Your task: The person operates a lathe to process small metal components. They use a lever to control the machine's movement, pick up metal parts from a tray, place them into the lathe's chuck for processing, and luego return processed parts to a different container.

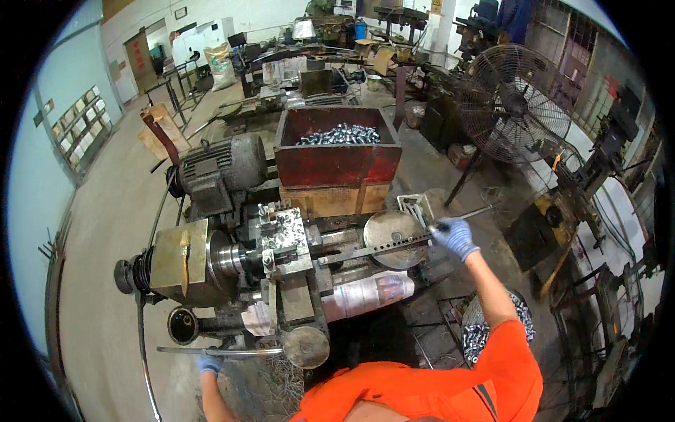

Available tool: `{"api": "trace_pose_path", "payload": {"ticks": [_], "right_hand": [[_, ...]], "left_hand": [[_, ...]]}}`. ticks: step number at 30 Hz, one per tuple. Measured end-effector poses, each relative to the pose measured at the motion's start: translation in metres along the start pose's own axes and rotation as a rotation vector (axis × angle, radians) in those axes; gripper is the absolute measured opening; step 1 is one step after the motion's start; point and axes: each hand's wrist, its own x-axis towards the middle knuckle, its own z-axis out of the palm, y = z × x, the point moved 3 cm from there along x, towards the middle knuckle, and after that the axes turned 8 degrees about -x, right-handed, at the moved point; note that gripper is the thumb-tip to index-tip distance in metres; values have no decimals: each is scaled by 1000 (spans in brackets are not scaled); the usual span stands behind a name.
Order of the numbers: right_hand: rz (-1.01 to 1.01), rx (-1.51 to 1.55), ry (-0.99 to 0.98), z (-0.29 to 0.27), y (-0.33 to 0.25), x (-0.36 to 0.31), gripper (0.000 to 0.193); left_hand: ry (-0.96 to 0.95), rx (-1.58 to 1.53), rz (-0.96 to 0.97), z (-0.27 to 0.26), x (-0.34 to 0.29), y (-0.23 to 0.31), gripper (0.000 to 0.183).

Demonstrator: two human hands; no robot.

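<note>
My left hand [209, 361], in a blue-grey glove, is closed around a long metal lever [249, 352] at the front left of a small lathe-like machine. The lever runs to a round metal plate [306, 347]. On the right, my gloved right hand [457, 238] is at the outer end of a flat bar with a row of holes [383, 247]. Its fingers are drawn together, with a dark bit at their tips that is too small to name. The bar crosses a round metal disc [391, 261]. Just beyond that hand sits a small pale open box [418, 205] with strip-like pieces.
Behind the machine a dark red bin [337, 166] holds many small shiny metal parts. An electric motor [218, 172] and a metal cover with a brush [185, 261] are on the left. A basket of metal parts [477, 337] stands low right; a large fan [517, 105] is beyond.
</note>
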Motion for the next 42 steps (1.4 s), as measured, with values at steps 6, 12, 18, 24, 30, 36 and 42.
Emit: {"api": "trace_pose_path", "payload": {"ticks": [6, 12, 18, 24, 30, 36, 42], "right_hand": [[-50, -686, -336, 16, 91, 34, 64], [221, -677, -354, 27, 134, 38, 52], [226, -644, -126, 27, 187, -16, 37], [243, -600, 25, 16, 161, -126, 39], [753, -561, -291, -46, 260, -237, 42], [724, -643, -254, -35, 275, -260, 47], [721, -649, -259, -36, 252, -261, 48]], "left_hand": [[224, -440, -233, -20, -28, -80, 28], [533, -1180, -279, -57, -46, -79, 21], [757, -1487, -451, -72, -51, -60, 30], [996, -1689, -679, -61, -16, -8, 32], [1102, -1715, -683, -61, -10, 7, 23], [1174, -1782, -651, -53, -10, 1, 20], [1135, -1792, -605, -58, -9, 3, 21]]}}
